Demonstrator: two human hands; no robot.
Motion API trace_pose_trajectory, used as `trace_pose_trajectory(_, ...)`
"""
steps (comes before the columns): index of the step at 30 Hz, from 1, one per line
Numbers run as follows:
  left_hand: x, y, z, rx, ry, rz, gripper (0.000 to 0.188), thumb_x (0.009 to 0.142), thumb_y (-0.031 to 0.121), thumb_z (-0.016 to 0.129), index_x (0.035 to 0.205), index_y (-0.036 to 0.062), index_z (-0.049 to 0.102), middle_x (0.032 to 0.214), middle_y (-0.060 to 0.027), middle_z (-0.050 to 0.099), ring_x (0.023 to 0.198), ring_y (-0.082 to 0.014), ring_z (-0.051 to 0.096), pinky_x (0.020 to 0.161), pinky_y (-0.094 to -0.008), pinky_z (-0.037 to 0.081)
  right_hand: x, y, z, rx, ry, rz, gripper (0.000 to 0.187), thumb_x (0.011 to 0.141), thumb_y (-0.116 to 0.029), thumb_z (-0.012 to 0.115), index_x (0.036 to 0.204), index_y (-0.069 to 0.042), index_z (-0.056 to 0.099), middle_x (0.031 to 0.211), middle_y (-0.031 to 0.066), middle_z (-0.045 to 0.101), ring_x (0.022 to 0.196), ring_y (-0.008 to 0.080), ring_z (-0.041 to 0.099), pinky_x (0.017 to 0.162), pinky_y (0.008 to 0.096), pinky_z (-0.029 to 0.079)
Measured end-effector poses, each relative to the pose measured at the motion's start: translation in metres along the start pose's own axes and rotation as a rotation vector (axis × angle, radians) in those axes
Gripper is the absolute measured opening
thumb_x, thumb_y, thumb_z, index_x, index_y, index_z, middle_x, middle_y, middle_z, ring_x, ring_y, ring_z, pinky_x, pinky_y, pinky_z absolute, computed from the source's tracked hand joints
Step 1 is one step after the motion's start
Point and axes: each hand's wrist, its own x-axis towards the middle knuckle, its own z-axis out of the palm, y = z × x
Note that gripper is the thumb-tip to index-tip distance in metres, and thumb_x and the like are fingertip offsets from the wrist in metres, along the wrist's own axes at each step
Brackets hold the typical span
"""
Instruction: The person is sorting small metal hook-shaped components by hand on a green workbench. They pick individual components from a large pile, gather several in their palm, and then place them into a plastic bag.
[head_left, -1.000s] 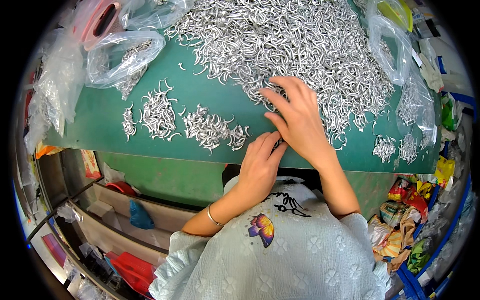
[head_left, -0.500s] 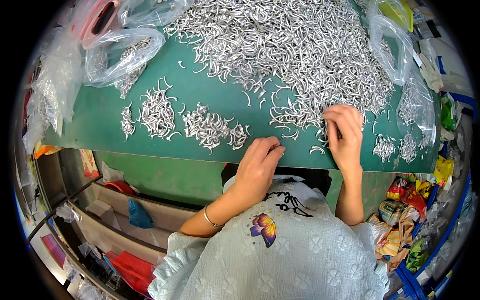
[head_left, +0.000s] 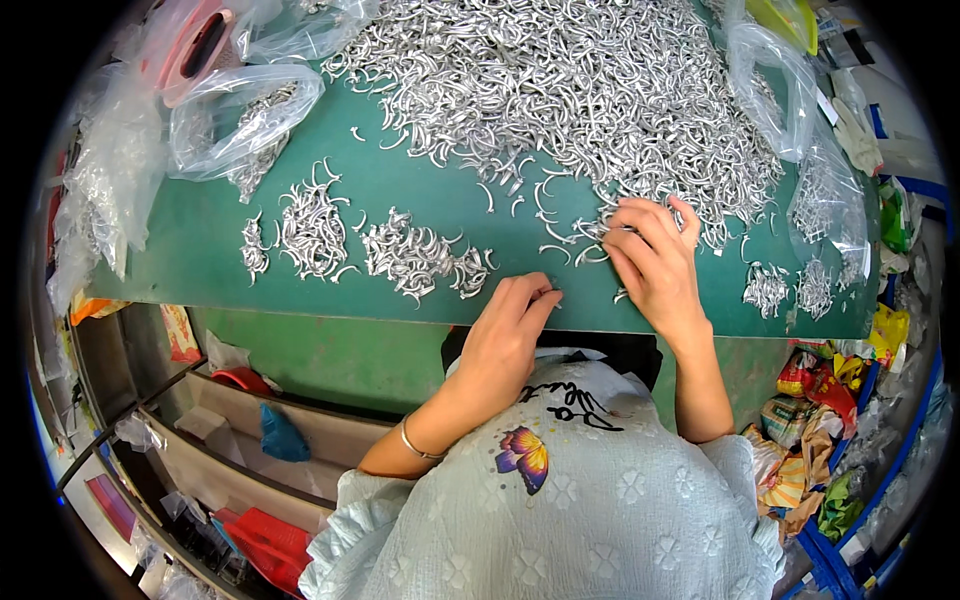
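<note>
At the near edge of the green table (head_left: 400,190), the left hand (head_left: 508,328) rests with its fingers bent and bunched side by side, the thumb close to the forefinger. A tiny silvery bit shows at their tips, but I cannot tell whether they are clamped on it. Farther right, the right hand (head_left: 660,268) has its fingers loosely curved and spread apart, the tips over the near fringe of the big heap of silver hooks (head_left: 570,95); some seem to touch loose hooks there, though the fingers cover the exact contact. One stray hook (head_left: 620,295) lies just beside its thumb side.

Whatever is under the left palm is hidden. The heap runs out of view at the top, and the dark round rim cuts off the corners. Hooks inside the clear bag on the left (head_left: 190,150) and the clear bag on the right (head_left: 835,200) are blurred by the plastic.

The table's near edge passes beneath both hands. Bare green lies between the hands, and a wider bare stretch separates the heap from three small piles on the left (head_left: 313,232). To the right, a bare strip parts the right hand from two small piles near the right end (head_left: 767,290).
</note>
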Motion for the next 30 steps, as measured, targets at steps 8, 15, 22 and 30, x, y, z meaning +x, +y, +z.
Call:
trace_pose_trajectory(8,0.000,-0.003,0.003,-0.006,0.019,0.019,0.039,0.067,-0.013,0.055,0.105,-0.0082,0.059,0.105,-0.0164,0.052,0.092,-0.0324,0.053,0.080,-0.0392,0.047,-0.029,0.013,-0.009,-0.034,0.239,0.112,0.018,0.072,0.000,0.074,0.085,-0.007,0.064,0.095,0.0041,0.064,0.101,0.0232,0.064,0.104,0.0458,0.026)
trace_pose_trajectory(15,-0.001,0.000,0.003,-0.016,0.026,-0.012,0.030,0.073,-0.011,0.061,0.102,-0.0036,0.061,0.100,-0.0141,0.054,0.088,-0.0312,0.055,0.076,-0.0385,0.048,-0.036,0.026,-0.017,-0.084,0.388,0.415,0.018,0.079,0.003,0.065,0.096,-0.004,0.065,0.099,0.0077,0.066,0.099,0.0254,0.061,0.097,0.0378,0.036)
trace_pose_trajectory(22,0.001,0.004,0.005,0.030,0.033,-0.011,0.032,0.074,-0.008,0.062,0.106,-0.0044,0.060,0.101,-0.0146,0.054,0.087,-0.0321,0.053,0.078,-0.0401,0.046,-0.017,-0.015,-0.016,-0.111,0.259,0.215,0.023,0.072,-0.004,0.073,0.094,-0.008,0.068,0.108,0.0051,0.061,0.107,0.0262,0.055,0.097,0.0413,0.033)
trace_pose_trajectory(30,0.001,0.005,0.006,0.055,0.012,-0.020,0.029,0.076,-0.008,0.064,0.104,-0.0014,0.062,0.098,-0.0139,0.054,0.087,-0.0319,0.054,0.075,-0.0399,0.046,-0.027,-0.022,-0.006,-0.129,0.113,0.277,0.019,0.070,-0.009,0.077,0.085,-0.009,0.065,0.118,0.0047,0.057,0.114,0.0288,0.049,0.096,0.0444,0.030)
